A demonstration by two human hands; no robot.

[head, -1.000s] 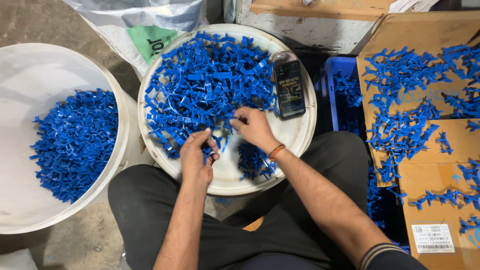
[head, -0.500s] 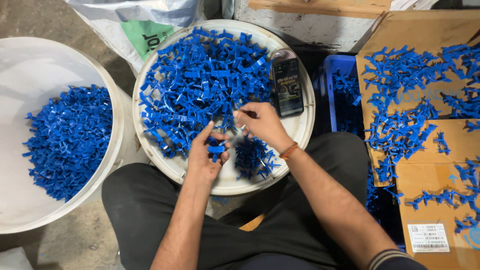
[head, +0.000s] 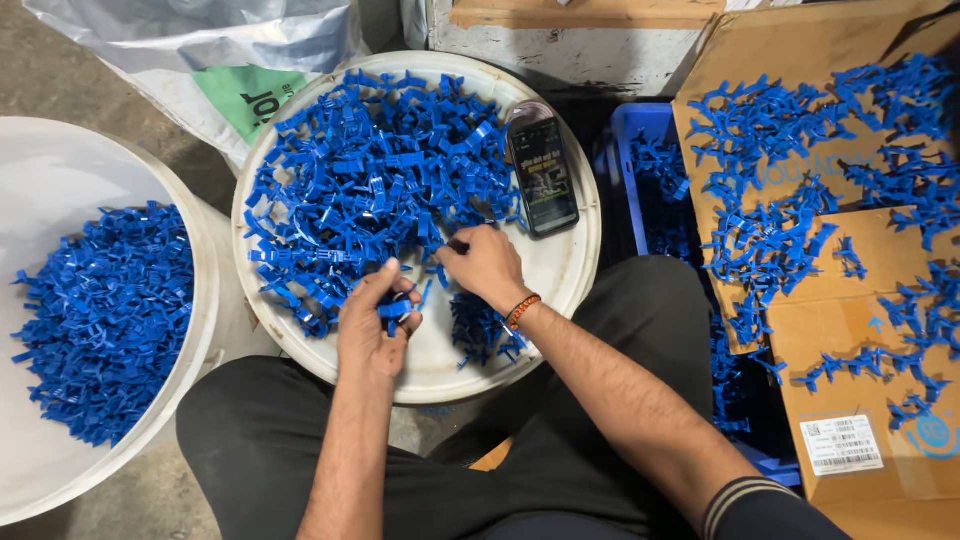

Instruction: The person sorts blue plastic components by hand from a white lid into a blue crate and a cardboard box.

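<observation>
Blue plastic pieces (head: 370,190) heaped on the round white lid (head: 575,270) — left hand (head: 372,325) pinches one, right hand (head: 485,265) closed on another — nudged phone (head: 542,175) might slide off.

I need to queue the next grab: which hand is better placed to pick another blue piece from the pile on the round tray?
Right, probably. The right hand rests at the edge of the pile, fingertips touching it, while the left hand grips a blue piece.

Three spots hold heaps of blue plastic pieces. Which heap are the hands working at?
The heap on the round white lid in the middle, with the phone on it; left hand and right hand are there, unlike the left tub and right cardboard.
</observation>
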